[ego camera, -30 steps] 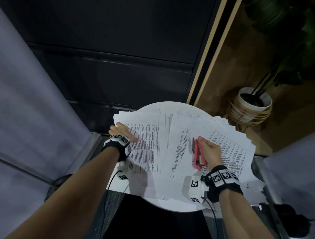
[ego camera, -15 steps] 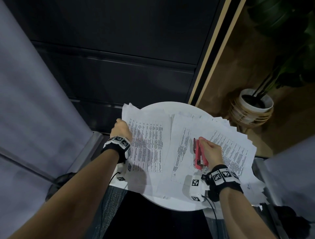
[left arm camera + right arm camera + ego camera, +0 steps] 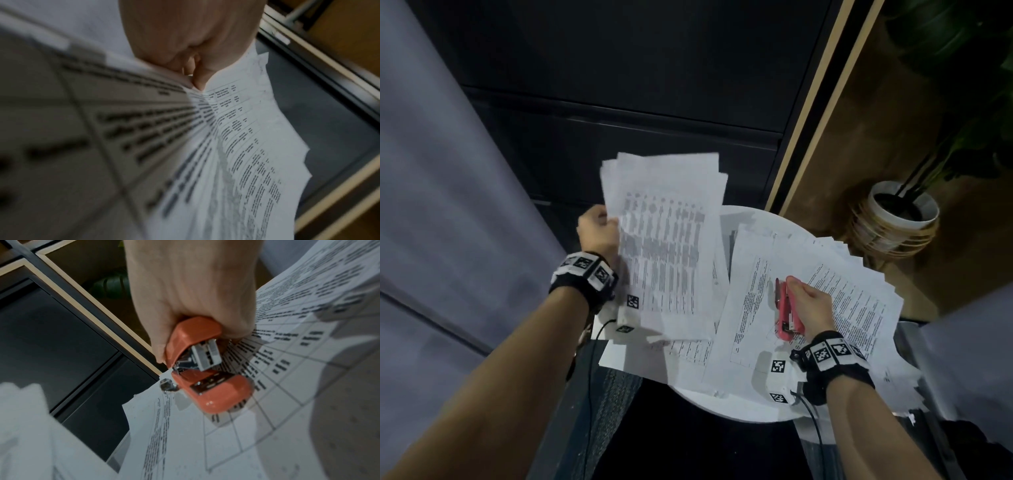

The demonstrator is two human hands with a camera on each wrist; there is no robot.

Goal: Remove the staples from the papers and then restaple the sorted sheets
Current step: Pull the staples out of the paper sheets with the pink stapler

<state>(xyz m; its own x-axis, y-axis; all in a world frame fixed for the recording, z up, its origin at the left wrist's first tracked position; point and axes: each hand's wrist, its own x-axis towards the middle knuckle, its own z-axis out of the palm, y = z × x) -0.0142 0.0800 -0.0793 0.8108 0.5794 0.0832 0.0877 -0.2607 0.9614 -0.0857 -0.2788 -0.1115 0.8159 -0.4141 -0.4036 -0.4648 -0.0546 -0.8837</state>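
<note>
Your left hand [image 3: 599, 233] pinches a sheaf of printed sheets [image 3: 664, 246], now raised off the round white table [image 3: 729, 407] at ten o'clock; a second ago it lay flat. Your right hand [image 3: 810, 308] grips the glossy red stapler [image 3: 786, 315] over fanned papers [image 3: 852, 294] at three o'clock. A potted plant [image 3: 893, 212] stands beyond.

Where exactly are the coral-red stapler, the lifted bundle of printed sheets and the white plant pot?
Coral-red stapler [image 3: 207, 382], right wrist view, on its lower arm.
Lifted bundle of printed sheets [image 3: 664, 246], head view, middle of the top page.
White plant pot [image 3: 893, 219], head view, on its near wall.
</note>
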